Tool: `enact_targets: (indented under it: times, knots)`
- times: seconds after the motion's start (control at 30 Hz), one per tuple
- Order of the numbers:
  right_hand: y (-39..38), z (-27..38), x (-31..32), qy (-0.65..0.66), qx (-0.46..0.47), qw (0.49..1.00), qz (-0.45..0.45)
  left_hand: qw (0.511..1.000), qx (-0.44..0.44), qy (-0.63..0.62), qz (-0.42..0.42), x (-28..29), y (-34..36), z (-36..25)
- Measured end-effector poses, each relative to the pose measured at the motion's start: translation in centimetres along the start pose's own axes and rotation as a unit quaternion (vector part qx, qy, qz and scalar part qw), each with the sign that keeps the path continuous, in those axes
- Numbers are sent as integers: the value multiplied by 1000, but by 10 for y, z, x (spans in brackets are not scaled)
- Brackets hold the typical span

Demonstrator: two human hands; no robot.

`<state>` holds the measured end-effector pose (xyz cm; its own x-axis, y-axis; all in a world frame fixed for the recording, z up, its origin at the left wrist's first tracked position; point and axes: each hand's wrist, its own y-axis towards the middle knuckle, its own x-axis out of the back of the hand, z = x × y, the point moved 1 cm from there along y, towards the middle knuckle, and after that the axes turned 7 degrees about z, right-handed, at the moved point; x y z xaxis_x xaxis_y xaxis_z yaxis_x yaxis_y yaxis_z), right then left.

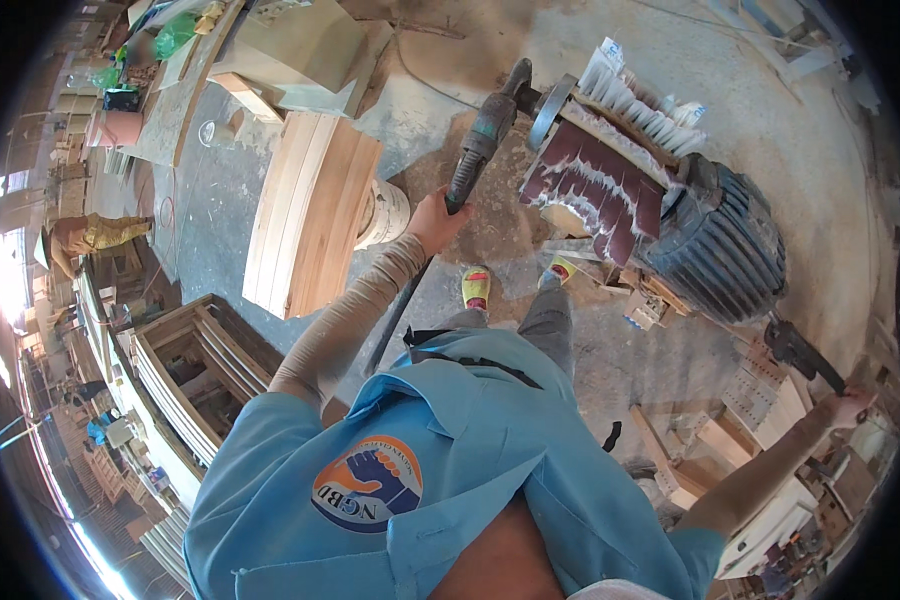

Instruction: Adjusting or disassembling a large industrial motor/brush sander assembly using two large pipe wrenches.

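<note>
In front of me hangs a wide sanding brush drum [600, 185], with dark red abrasive strips and white bristle tufts. A ribbed blue-grey motor [725, 245] sits at its right end. Closed around the near end of a long dark power-tool body [482, 145] is my left hand [440, 222]; that body meets the drum's left side, and a dark cable trails down from it. Far to the right, my right hand [850, 408] grips a black bar handle [805, 357] that comes off the motor. Its fingers show small near the picture's rim.
A stack of pale wooden boards [310, 215] stands left of my left arm, beside a white bucket [383, 215]. Wooden frames [205, 360] lean at the lower left. Wood offcuts [710, 440] lie at the right. A person [95, 235] bends over at the far left.
</note>
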<state>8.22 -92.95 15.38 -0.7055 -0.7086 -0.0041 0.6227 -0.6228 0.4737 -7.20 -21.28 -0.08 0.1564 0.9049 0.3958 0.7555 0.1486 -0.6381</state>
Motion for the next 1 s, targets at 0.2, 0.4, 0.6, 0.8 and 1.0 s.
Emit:
enact_targets:
  times: [0.2,0.4,0.6,0.8,1.0]
  knots:
    - [122,-107,-52,-103,-71,983,132,976,-85,76,-184,-21,28,20]
    - [141,-166,-142,-237,-216,928,190,985,-67,-28,-157,-35,56,37]
    - [107,-144,-176,-262,-238,907,227,989,-48,-24,-135,-20,44,29]
    - [59,-41,-131,-116,-137,975,130,995,-36,39,-90,-2,14,5]
    - [-13,23,-31,124,-20,992,26,998,38,-41,24,13,-4,-8]
